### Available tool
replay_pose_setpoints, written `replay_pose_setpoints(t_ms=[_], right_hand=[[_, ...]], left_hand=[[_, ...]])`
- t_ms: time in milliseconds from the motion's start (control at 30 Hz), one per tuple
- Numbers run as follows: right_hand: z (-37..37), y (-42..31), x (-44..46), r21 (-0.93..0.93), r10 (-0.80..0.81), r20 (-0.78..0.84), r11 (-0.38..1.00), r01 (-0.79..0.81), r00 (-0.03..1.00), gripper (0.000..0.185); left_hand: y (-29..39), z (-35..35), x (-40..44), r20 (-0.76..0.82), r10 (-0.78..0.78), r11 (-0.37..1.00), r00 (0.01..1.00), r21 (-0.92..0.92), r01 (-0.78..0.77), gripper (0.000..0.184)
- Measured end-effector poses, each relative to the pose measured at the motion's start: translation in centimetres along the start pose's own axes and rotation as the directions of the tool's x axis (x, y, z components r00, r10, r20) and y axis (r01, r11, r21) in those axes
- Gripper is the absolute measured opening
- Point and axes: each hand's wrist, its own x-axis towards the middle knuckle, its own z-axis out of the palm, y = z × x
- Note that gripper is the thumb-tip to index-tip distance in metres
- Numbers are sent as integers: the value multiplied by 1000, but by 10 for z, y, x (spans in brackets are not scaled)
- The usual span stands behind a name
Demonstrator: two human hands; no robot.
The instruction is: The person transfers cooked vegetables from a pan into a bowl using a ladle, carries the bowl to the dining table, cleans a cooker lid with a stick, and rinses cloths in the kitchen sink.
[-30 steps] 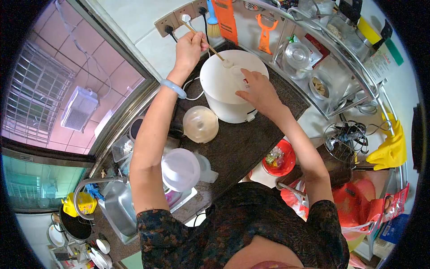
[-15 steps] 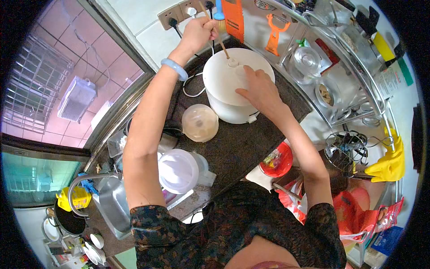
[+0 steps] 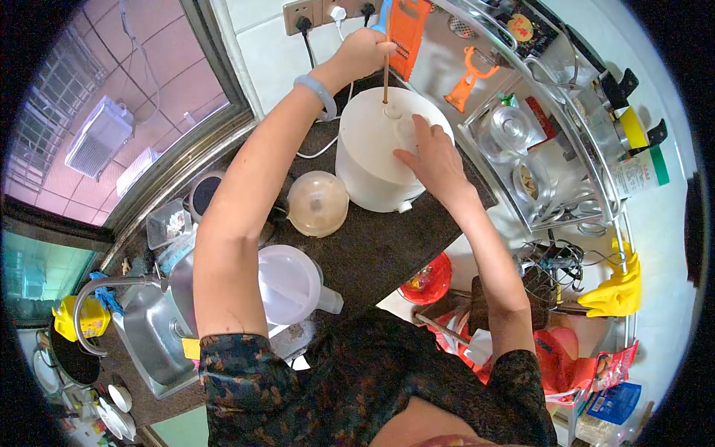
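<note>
My left hand (image 3: 363, 54) is closed round the upper part of a thin wooden stick (image 3: 386, 80), which stands nearly upright. The stick's lower end meets a small round spot on the top of a white cylindrical appliance (image 3: 372, 175). On the right side of that top rests my right hand (image 3: 433, 158), fingers apart, beside a clear round piece (image 3: 404, 128). A translucent round container (image 3: 318, 203) sits on the dark counter just left of the appliance.
A white plastic jug (image 3: 287, 284) stands by the metal sink (image 3: 153, 339) at the left. The wire rack (image 3: 532, 220) with jars is at the right, above a yellow glove (image 3: 617, 287). A red bowl (image 3: 427, 279) lies below the counter edge.
The stick has gone from slanted to nearly upright, as my left hand moved up and right with it. My right hand stays on the appliance's top. The camera view has shifted.
</note>
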Motion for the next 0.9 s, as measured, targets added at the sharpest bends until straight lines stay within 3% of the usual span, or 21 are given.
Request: replay_pose_setpoints(t_ms=[33, 233, 667, 733, 900], right_hand=[[-1, -2, 2, -35, 17, 10, 999, -17, 1000, 66], [-1, -8, 1, -76, 70, 34, 995, -67, 997, 62], [9, 2, -7, -31, -18, -50, 999, 16, 999, 54], [9, 1, -6, -51, -24, -53, 998, 21, 998, 53], [8, -1, -6, -72, -11, -46, 997, 7, 999, 50]], left_hand=[[1, -2, 1, -5, 45, 995, 999, 87, -45, 34], [-2, -6, -1, 45, 75, 990, 996, 121, -80, 36], [-6, -5, -4, -17, -23, 980, 1000, 196, 26, 28], [-12, -3, -6, -116, 111, 988, 987, 118, -97, 25], [-15, -1, -6, -214, 87, 993, 973, 98, -67, 21]])
